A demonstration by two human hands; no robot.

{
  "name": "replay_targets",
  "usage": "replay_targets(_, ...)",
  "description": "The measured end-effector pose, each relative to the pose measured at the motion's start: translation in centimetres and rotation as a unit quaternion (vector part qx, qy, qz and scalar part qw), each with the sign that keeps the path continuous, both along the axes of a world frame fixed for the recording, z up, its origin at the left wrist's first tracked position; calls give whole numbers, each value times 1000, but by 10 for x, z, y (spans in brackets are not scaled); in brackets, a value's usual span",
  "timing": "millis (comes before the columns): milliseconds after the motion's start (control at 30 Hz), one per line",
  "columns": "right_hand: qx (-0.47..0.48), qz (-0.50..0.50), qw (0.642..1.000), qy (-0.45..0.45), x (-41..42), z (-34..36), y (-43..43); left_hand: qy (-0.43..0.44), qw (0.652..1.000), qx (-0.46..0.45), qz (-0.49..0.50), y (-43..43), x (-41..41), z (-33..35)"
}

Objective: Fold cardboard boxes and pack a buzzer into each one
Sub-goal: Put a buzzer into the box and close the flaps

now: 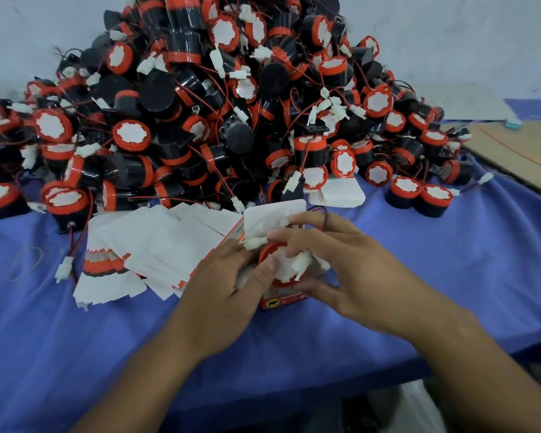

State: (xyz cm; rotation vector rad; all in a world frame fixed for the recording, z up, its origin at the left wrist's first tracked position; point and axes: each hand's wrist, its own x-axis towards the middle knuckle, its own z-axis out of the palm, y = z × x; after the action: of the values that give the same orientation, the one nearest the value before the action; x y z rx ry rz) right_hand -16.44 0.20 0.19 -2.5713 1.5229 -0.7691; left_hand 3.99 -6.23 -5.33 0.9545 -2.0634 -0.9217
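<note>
At mid-table on the blue cloth [450,276], the left hand [228,285] gripped the small red box [283,300] by its left side. The right hand [341,270] curled over the buzzer [267,254] seated in the box's open top. Just behind-left lay the flat box blanks [156,245]; beyond them stood 1 large buzzer heap [231,104].

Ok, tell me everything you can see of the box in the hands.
The box is cardboard, red outside with a black animal mark on its near face, white inside. It stands upright on the blue cloth, its lid flap raised at the far side. A buzzer with an orange rim sits in its open top. The left hand grips its left side; the right hand curls round its right side, fingertips on the buzzer's white connector.
</note>
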Motion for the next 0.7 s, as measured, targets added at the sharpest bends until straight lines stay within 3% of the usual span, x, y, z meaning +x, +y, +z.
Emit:
replay_targets(200,-52,-36,998,-31,2,-4,1,-32,998,-32,34,-3,0,-2)
replay_targets(400,96,-91,987,-97,4,-16,-4,-49,998,-40,28,-3,4,-6)
replay_targets(700,116,-16,992,-57,7,-12,-3,-72,994,-76,-8,-3,4,-9)
